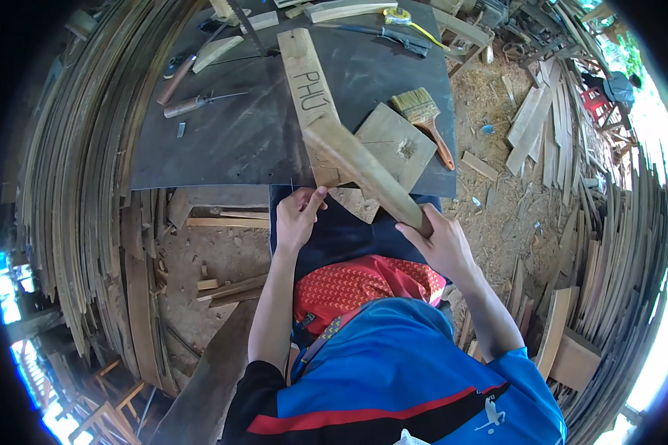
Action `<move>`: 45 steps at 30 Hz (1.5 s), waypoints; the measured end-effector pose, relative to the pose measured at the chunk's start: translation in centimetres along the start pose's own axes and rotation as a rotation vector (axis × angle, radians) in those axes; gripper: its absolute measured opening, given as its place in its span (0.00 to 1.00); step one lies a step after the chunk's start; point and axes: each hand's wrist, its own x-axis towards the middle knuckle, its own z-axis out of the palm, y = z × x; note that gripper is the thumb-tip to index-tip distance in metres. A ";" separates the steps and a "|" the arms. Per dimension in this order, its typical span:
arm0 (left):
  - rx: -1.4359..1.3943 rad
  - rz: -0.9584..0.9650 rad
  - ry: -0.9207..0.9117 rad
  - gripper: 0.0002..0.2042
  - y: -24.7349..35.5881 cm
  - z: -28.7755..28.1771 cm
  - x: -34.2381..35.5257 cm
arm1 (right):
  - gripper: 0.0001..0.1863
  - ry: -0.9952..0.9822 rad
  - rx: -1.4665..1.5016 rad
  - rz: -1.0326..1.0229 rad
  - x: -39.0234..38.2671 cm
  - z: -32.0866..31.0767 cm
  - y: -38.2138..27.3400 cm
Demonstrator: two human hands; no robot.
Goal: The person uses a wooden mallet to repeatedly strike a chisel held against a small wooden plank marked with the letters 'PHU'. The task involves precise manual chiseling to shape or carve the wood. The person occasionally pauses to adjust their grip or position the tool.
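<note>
My right hand [441, 245] grips the lower end of a wooden batten [367, 170], which slants up-left over a lettered board [300, 74] lying lengthwise on the dark bench top [193, 148]. My left hand [300, 211] is closed at the bench's front edge, by the board's near end; a thin sliver shows above its fingers, and what it holds is unclear. A square wooden piece [386, 133] with a rough patch lies under the batten, and a wide paintbrush [423, 119] rests beside it.
Chisels [189, 107], a saw blade [245, 30], a yellow tape measure [397, 15] and offcuts lie toward the bench's back. Long planks are stacked left [89, 185] and right [616, 259]. Scrap boards lie on the dirt floor. Someone [620, 89] is by a red chair at upper right.
</note>
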 end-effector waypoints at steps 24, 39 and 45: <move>0.486 0.376 0.337 0.09 3.2 -10.7 5.6 | 0.19 0.143 0.423 0.375 -0.9 1.1 3.2; 0.944 0.340 0.252 0.07 6.1 -11.2 7.3 | 0.22 0.116 0.331 0.423 -2.0 1.2 3.6; 1.009 0.391 0.256 0.07 5.9 -11.3 6.9 | 0.23 0.129 0.321 0.394 -1.6 1.7 4.5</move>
